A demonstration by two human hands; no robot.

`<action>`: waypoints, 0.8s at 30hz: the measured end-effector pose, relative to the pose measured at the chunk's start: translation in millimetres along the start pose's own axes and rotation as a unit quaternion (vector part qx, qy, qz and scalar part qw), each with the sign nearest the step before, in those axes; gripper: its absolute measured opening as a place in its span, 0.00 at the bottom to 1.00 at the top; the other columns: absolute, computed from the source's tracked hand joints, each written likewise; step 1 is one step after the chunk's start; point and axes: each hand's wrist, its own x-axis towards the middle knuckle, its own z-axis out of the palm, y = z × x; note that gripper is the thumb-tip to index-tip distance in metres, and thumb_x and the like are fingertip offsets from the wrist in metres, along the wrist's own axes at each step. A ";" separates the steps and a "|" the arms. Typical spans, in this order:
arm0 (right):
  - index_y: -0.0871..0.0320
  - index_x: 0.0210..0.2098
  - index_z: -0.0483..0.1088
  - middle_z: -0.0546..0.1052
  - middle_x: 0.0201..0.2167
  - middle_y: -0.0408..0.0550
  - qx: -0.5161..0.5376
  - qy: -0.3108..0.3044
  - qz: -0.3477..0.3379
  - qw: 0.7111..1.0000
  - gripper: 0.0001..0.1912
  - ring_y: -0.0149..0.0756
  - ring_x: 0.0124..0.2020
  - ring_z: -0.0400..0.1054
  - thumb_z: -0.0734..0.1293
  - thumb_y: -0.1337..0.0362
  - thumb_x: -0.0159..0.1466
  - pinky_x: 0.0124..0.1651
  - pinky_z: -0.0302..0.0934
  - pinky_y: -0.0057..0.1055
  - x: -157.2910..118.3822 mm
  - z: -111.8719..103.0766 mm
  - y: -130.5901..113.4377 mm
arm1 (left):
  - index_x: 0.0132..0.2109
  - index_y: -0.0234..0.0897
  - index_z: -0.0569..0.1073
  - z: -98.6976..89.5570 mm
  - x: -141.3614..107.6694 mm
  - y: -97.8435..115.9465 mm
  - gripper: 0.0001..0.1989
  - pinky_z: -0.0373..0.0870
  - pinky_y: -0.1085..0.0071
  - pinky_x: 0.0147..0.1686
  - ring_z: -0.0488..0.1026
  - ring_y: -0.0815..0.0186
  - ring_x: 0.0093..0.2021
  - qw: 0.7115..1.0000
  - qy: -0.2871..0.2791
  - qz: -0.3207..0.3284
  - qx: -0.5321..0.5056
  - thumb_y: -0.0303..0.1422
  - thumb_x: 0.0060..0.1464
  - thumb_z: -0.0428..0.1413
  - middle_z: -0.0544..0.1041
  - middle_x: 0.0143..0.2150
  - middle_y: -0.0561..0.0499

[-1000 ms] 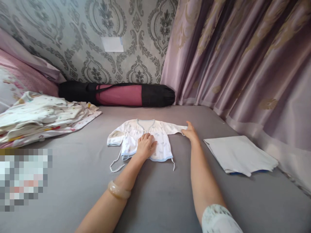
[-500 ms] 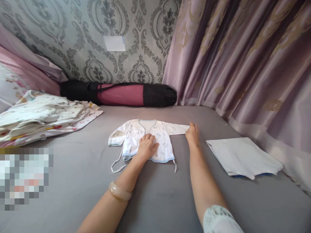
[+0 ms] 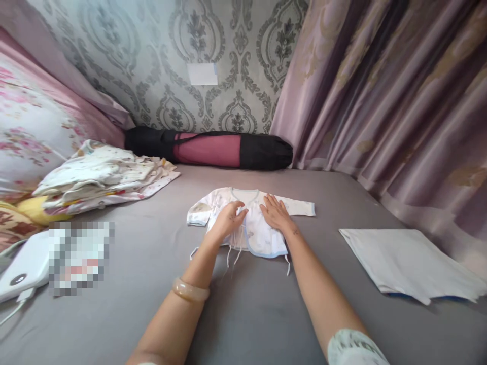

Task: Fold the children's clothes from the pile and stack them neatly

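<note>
A small white baby shirt (image 3: 266,238) with a faint print and pale blue trim lies spread on the grey sheet, its neckline away from me. My left hand (image 3: 229,219) rests over the shirt's left front, fingers bent and thumb apart from the forefinger. What lies under that palm is hidden. Flat on the right front is my right hand (image 3: 275,212), fingers stretched out. The right sleeve (image 3: 302,208) extends straight to the side, while the left sleeve (image 3: 200,214) bends down. Thin white ties hang below the hem.
Folded printed clothes (image 3: 102,170) are piled at left, near a white device with a cable (image 3: 28,263) and a blurred-out item (image 3: 81,258). A folded pale cloth (image 3: 403,253) lies at right. A black and maroon roll bag (image 3: 209,149) lies along the wall, beside curtains (image 3: 342,101).
My right hand has let go of the right sleeve's cuff and moved left onto the shirt's front. My left hand's fingers have bent. More ties show below the hem. The view has shifted left.
</note>
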 end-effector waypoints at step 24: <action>0.58 0.48 0.75 0.77 0.49 0.50 0.278 0.016 0.001 0.960 0.16 0.39 0.53 0.69 0.62 0.67 0.63 0.58 0.59 0.33 64.8 4.8 -116.1 | 0.31 0.38 0.70 -73.7 -11.8 -113.1 0.09 0.65 0.72 0.25 0.74 0.62 0.28 0.939 0.051 -0.336 0.055 0.36 0.43 0.60 0.71 0.23 0.52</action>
